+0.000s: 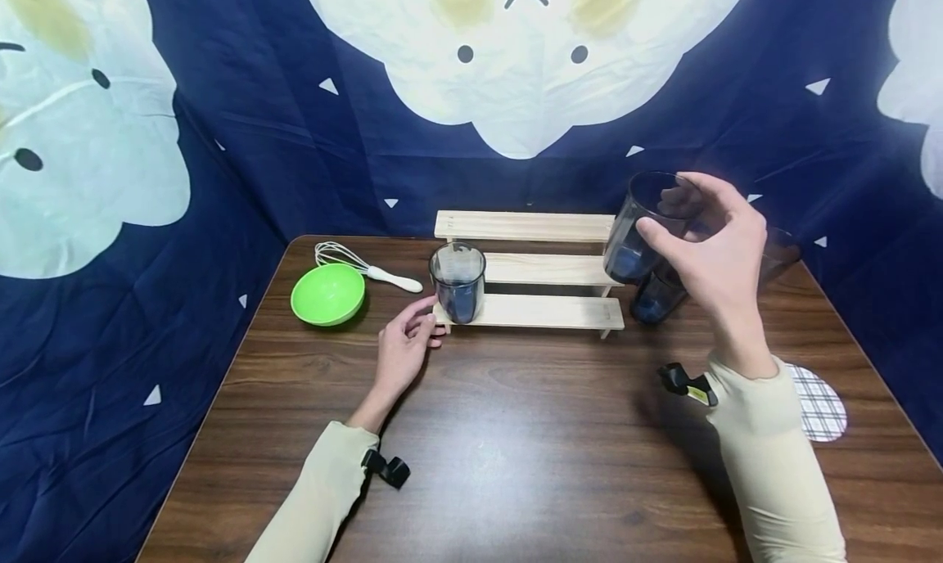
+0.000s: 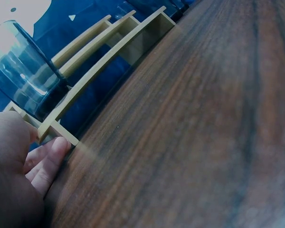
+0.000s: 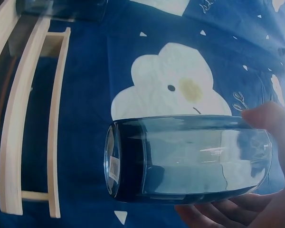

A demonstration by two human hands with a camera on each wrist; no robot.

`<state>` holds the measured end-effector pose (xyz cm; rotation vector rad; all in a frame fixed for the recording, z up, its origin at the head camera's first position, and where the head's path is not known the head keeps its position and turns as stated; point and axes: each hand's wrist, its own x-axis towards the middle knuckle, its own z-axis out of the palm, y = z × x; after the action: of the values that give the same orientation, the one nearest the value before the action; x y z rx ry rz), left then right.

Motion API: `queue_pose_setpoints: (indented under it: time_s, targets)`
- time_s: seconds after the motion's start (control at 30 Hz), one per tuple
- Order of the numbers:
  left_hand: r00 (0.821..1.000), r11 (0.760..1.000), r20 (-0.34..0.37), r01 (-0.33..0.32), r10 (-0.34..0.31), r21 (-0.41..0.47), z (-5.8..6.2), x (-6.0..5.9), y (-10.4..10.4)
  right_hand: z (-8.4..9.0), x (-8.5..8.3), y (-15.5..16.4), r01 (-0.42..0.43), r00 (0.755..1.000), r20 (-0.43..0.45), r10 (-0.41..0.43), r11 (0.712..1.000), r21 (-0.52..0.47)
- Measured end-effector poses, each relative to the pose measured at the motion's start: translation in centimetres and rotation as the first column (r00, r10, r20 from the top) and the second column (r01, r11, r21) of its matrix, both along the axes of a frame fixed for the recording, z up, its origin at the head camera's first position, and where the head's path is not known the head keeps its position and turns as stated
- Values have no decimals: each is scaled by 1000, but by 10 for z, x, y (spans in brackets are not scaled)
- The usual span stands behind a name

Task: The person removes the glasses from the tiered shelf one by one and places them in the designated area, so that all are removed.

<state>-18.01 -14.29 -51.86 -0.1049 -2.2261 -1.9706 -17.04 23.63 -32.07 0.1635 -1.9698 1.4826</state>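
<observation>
Two hands were over a brown wooden table (image 1: 516, 432), and each one was close to a dark glass. The right hand (image 1: 718, 252) held a tinted glass (image 1: 637, 231) in the air, with the thumb on one side near the rim and the fingers curled round the other side. In the right wrist view this glass (image 3: 185, 159) lay almost sideways in the grip, its thick base pointing away from the palm, and the fingertips (image 3: 213, 209) showed under it. Just below and behind this hand a second dark glass (image 1: 656, 297) stood on the table, partly hidden by the hand. To the inner side of the grip was the small wooden step shelf (image 1: 530, 268), with three steps, and its right end was very near the lifted glass.

The left hand (image 1: 405, 346) rested on the table with relaxed, lightly bent fingers and gripped nothing. Its fingertips (image 2: 50, 159) lay at the left front corner of the shelf (image 2: 85, 80); I cannot tell if they really touched the wood. Just above those fingers a third glass (image 1: 457, 282) stood upright on the lowest step, not touched by the hand.

Further out from the left hand lay a green bowl (image 1: 327, 294) and, behind it, a whisk (image 1: 364, 267) with a white handle. Near the right forearm a round checked coaster (image 1: 821, 403) was partly covered by the sleeve (image 1: 773, 457).
</observation>
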Motion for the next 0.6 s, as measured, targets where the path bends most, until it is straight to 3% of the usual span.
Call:
queue_pose_setpoints:
  time_s: [0.23, 0.6]
  targets:
    - [1000, 1000, 4, -1, 0, 2, -1, 1, 0, 1, 2, 13, -82, 996, -58, 75, 988, -129]
    - [1000, 1000, 3, -3, 3, 1, 0, 0, -1, 3, 5, 35, 64, 998, -12, -64, 998, -26]
